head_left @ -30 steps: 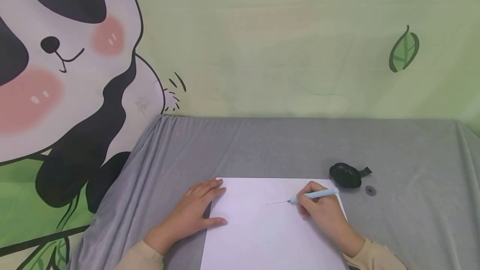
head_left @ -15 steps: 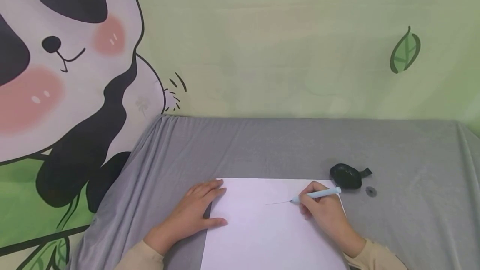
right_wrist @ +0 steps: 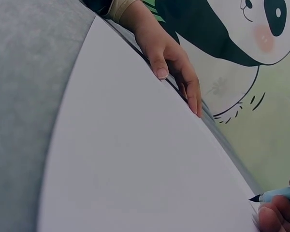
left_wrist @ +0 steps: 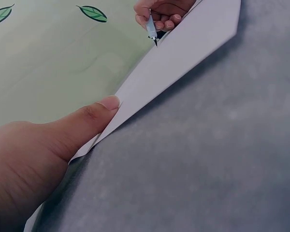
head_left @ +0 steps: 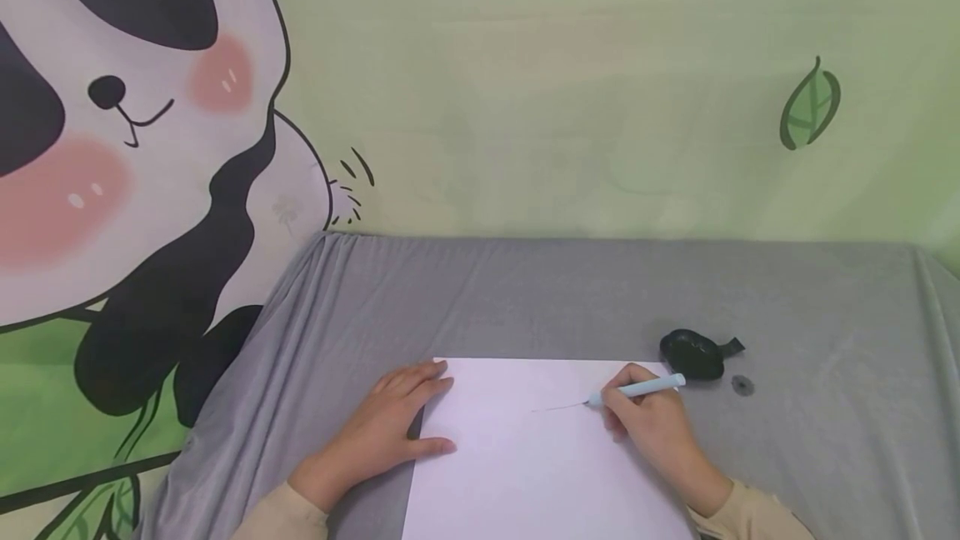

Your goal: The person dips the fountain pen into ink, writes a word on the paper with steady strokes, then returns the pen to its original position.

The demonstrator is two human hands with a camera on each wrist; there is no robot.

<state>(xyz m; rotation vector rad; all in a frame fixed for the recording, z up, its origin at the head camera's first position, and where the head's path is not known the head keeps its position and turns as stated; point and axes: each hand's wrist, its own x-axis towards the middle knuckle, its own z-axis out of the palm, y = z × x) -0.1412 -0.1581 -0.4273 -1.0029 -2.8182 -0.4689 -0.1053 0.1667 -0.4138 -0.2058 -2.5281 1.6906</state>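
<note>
Light-blue pen (head_left: pixel 637 388), pinched in your right hand (head_left: pixel 652 419), nib (head_left: pixel 587 402) far and right of centre on white paper (head_left: pixel 517 473); if your left hand (head_left: pixel 384 419), spread on its left edge, slackens, slippage may kink the line (head_left: pixel 557 408).

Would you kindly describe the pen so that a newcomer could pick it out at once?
On the gray cloth lies a large white sheet of paper. Near its far right corner in the head view, the right hand holds the pen, its dark tip at the end of a thin line. Its slim, pale blue barrel sets it apart from the dark, rounded object near the sheet.
</note>
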